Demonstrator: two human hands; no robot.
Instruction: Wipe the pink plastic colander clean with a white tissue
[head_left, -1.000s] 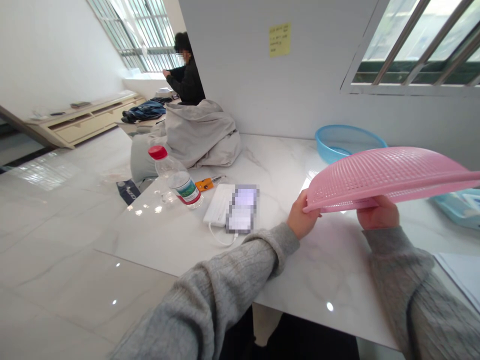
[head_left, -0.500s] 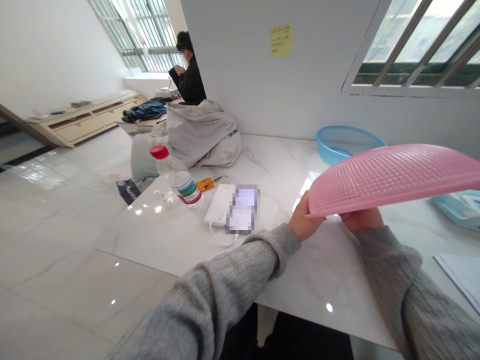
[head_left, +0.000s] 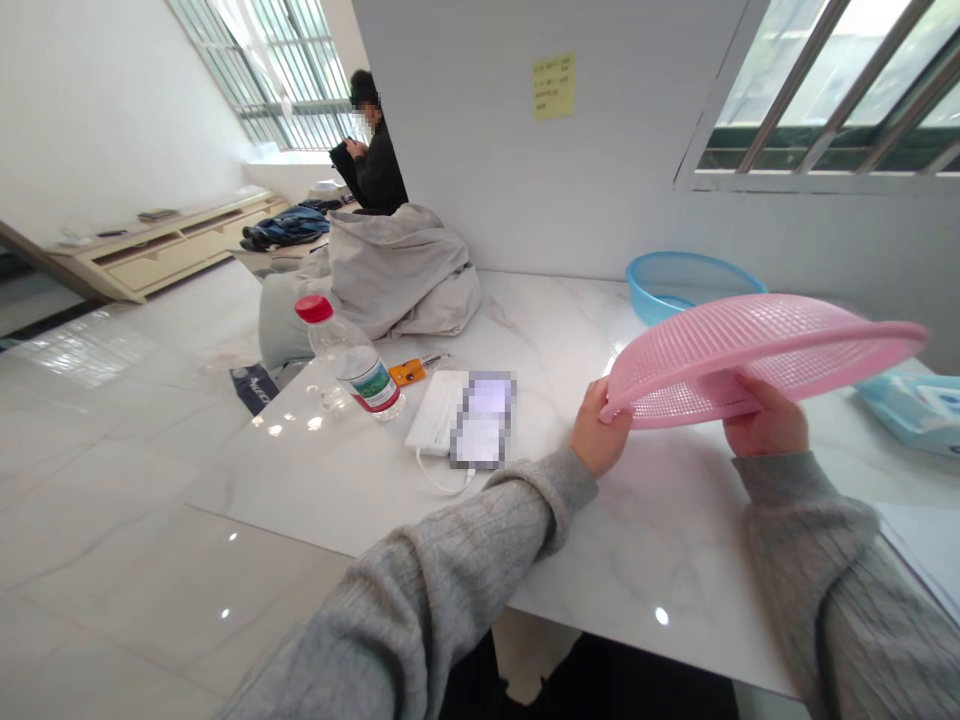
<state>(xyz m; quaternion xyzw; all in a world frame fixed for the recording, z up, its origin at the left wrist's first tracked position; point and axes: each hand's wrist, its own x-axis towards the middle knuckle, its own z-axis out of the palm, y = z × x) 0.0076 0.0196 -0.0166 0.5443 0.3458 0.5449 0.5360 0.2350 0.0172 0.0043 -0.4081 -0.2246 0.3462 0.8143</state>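
A pink plastic colander [head_left: 697, 345] with a perforated wall is held tilted above the table, its opening partly turned toward me. My left hand [head_left: 602, 428] is closed on its left rim, with the thumb on the near side. At the near edge, my right hand [head_left: 769, 420] grips the colander with its thumb reaching over the rim; its other fingers are mostly hidden. Just behind the colander stands a round blue basin [head_left: 660, 290], partly covered by it.
On the white marbled table lie a phone [head_left: 484, 420], a white power bank [head_left: 435, 412] with a cable, and an orange item [head_left: 407, 372]. A red-capped bottle [head_left: 367, 370], grey cloth [head_left: 405, 270] and light-blue pack [head_left: 911, 405] are around. A person [head_left: 379, 160] sits beyond.
The colander has tipped so that its inside now shows. My right hand has moved right from under it to its near rim, and my left hand stays on the left rim.
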